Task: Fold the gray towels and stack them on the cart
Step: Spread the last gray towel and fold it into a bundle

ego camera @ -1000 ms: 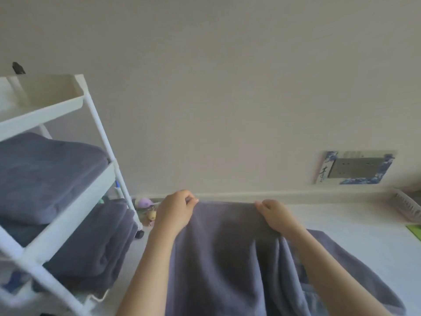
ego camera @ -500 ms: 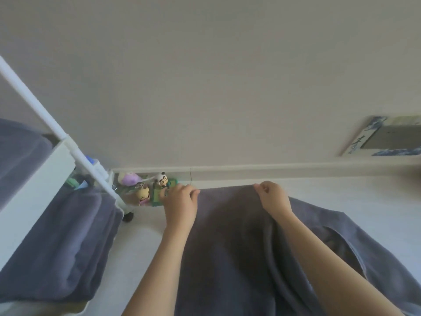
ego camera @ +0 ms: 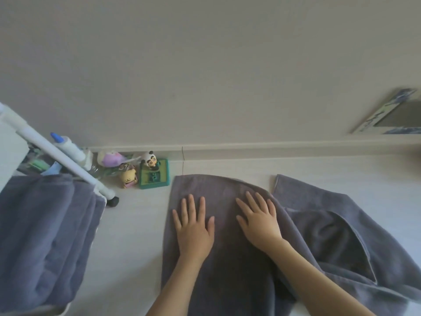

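Left hand (ego camera: 193,226): flat, palm down, fingers straight and slightly spread; presses on the left half of the folded towel, holding nothing.
Right hand (ego camera: 259,221): flat, palm down, fingers straight and spread; rests on the right half of the same towel near its far edge, holding nothing.
Folded towel (ego camera: 227,265): gray, lies on the floor (ego camera: 132,236) under both hands; far edge straight on the left, curving down toward the right; left edge runs straight back toward the camera.
Second towel (ego camera: 337,233): gray, spread loosely on the floor to the right; its left side is overlapped by the folded towel; one flap is turned over, leaving a dark pocket-like fold in the middle.
Cart (ego camera: 68,160): white frame at the left edge, one black wheel (ego camera: 113,201) visible at its foot, near the wall.
Towels on cart (ego camera: 43,236): gray, folded, bulging over the lower shelf; well apart from the hands.
Toys: panda figure (ego camera: 150,160) on a green base (ego camera: 155,176), a yellow figure (ego camera: 128,177) and a purple one (ego camera: 110,158), all by the baseboard (ego camera: 250,148) between cart and folded towel.
Bottle (ego camera: 68,144): white with blue tip, lying behind the cart post.
Wall plate (ego camera: 391,117): framed, upper right, blurred.
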Motion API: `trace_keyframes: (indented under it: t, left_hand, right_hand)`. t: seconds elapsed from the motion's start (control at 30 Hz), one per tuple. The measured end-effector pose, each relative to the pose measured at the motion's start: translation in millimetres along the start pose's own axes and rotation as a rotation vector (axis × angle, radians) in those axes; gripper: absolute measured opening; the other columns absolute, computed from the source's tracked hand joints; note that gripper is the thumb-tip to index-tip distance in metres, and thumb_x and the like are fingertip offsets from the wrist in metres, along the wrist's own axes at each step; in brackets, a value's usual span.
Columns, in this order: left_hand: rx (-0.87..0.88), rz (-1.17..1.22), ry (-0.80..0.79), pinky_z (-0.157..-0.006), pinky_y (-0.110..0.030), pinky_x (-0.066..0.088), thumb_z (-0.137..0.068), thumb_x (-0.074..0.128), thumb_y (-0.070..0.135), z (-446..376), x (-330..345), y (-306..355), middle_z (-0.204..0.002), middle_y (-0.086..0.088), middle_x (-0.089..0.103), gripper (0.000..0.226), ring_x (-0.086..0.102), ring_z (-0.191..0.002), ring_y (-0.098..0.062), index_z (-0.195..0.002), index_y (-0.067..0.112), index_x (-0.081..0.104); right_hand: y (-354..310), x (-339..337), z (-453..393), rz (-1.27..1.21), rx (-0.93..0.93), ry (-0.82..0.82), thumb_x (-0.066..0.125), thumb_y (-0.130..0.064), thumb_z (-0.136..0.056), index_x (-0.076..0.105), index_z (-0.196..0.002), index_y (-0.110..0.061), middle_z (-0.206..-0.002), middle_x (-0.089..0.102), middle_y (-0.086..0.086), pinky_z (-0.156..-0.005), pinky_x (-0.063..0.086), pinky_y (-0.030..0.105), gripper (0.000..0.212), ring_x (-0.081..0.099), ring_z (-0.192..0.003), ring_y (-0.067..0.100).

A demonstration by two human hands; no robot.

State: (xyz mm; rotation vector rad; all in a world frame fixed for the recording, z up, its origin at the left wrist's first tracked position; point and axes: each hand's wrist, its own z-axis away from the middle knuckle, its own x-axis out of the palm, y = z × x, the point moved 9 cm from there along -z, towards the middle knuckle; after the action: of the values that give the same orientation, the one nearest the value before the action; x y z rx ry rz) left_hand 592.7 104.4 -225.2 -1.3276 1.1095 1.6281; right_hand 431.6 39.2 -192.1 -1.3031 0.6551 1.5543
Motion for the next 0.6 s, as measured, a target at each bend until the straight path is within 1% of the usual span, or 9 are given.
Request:
trace_keyframes:
  t: [0.03, 0.1, 0.17, 0.33, 0.4, 0.47, 0.53, 0.57, 0.6]
  left_hand:
    - [0.0, -0.002, 0.007, -0.112, -0.054, 0.012, -0.09, 0.03, 0.047, 1.0, -1.1, -2.5, -0.149, -0.015, 0.036, 0.062, 0.034, -0.138, -0.034, -0.143, 0.018, 0.04]
    - [0.002, 0.003, 0.007, -0.111, -0.054, 0.015, -0.09, 0.031, 0.046, 3.5, -2.7, -6.1, -0.149, -0.014, 0.037, 0.061, 0.034, -0.138, -0.033, -0.143, 0.019, 0.041]
    - [-0.005, 0.008, 0.006, -0.112, -0.054, 0.016, -0.09, 0.03, 0.045, 9.6, -2.4, -11.6, -0.149, -0.013, 0.037, 0.06, 0.034, -0.138, -0.032, -0.143, 0.019, 0.041]
    - [-0.026, -0.004, 0.018, -0.112, -0.052, 0.014, -0.091, 0.029, 0.044, 37.4, -5.7, -39.5, -0.15, -0.013, 0.036, 0.059, 0.032, -0.139, -0.031, -0.144, 0.019, 0.039]
    - [-0.046, -0.017, 0.003, -0.112, -0.052, 0.014, -0.091, 0.027, 0.044, 48.0, -6.1, -57.8, -0.15, -0.013, 0.036, 0.06, 0.033, -0.139, -0.031, -0.144, 0.018, 0.039]
    - [-0.08, -0.035, -0.021, -0.114, -0.052, 0.01, -0.092, 0.019, 0.047, 53.2, -9.4, -74.0, -0.153, -0.012, 0.03, 0.064, 0.026, -0.142, -0.03, -0.147, 0.018, 0.032]
    - [-0.122, -0.051, -0.087, -0.116, -0.05, -0.002, -0.091, 0.004, 0.05, 55.3, -13.1, -84.1, -0.159, -0.01, 0.009, 0.067, 0.006, -0.147, -0.026, -0.151, 0.021, 0.012]
    - [-0.145, -0.043, -0.119, -0.116, -0.049, -0.007, -0.092, 0.001, 0.05, 54.2, -12.9, -84.1, -0.159, -0.009, -0.001, 0.065, -0.003, -0.147, -0.025, -0.151, 0.021, 0.003]
    - [-0.161, -0.028, -0.115, -0.116, -0.048, -0.009, -0.094, 0.002, 0.049, 57.7, -18.1, -82.4, -0.159, -0.01, -0.006, 0.064, -0.008, -0.147, -0.025, -0.151, 0.021, 0.0]
  right_hand:
    - [2.5, 6.3, 2.9, 0.015, 0.007, -0.025, 0.011, -0.055, -0.093, 0.011, -0.148, -0.038, -0.159, 0.0, -0.004, -0.115, -0.008, 0.043, 0.058, -0.007, -0.146, 0.023]
    - [3.9, 12.5, 7.1, 0.034, 0.006, -0.035, -0.005, -0.061, -0.079, 0.003, -0.147, -0.041, -0.158, -0.005, -0.006, -0.115, -0.008, 0.043, 0.072, -0.012, -0.145, 0.025]
    - [-0.8, 17.1, 10.4, 0.037, -0.002, -0.044, -0.01, -0.062, -0.073, 0.001, -0.147, -0.041, -0.158, -0.006, -0.005, -0.116, -0.006, 0.044, 0.078, -0.013, -0.145, 0.026]
    - [-30.8, 33.4, 31.1, 0.051, -0.033, -0.107, -0.016, -0.06, -0.069, -0.006, -0.147, -0.037, -0.157, -0.014, -0.002, -0.114, -0.007, 0.05, 0.082, -0.016, -0.144, 0.026]
    - [-48.6, 40.8, 39.4, 0.052, -0.074, -0.141, -0.013, -0.061, -0.074, -0.008, -0.147, -0.037, -0.157, -0.016, -0.002, -0.114, -0.008, 0.051, 0.077, -0.017, -0.144, 0.026]
    - [-62.1, 43.1, 44.3, 0.011, -0.118, -0.18, 0.005, -0.058, -0.091, -0.007, -0.147, -0.038, -0.157, -0.016, -0.003, -0.115, -0.009, 0.049, 0.06, -0.017, -0.144, 0.024]
    - [-71.8, 36.1, 52.4, -0.057, -0.17, -0.168, 0.02, -0.048, -0.099, -0.003, -0.148, -0.038, -0.157, -0.013, -0.004, -0.116, -0.01, 0.045, 0.055, -0.014, -0.144, 0.022]
    - [-71.3, 31.1, 54.8, -0.077, -0.181, -0.126, 0.022, -0.046, -0.099, 0.001, -0.148, -0.037, -0.158, -0.01, -0.003, -0.116, -0.009, 0.043, 0.054, -0.011, -0.145, 0.021]
    - [-72.0, 23.8, 61.3, -0.082, -0.193, -0.067, 0.02, -0.046, -0.098, 0.007, -0.149, -0.035, -0.158, -0.004, -0.002, -0.116, -0.008, 0.041, 0.054, -0.005, -0.146, 0.021]
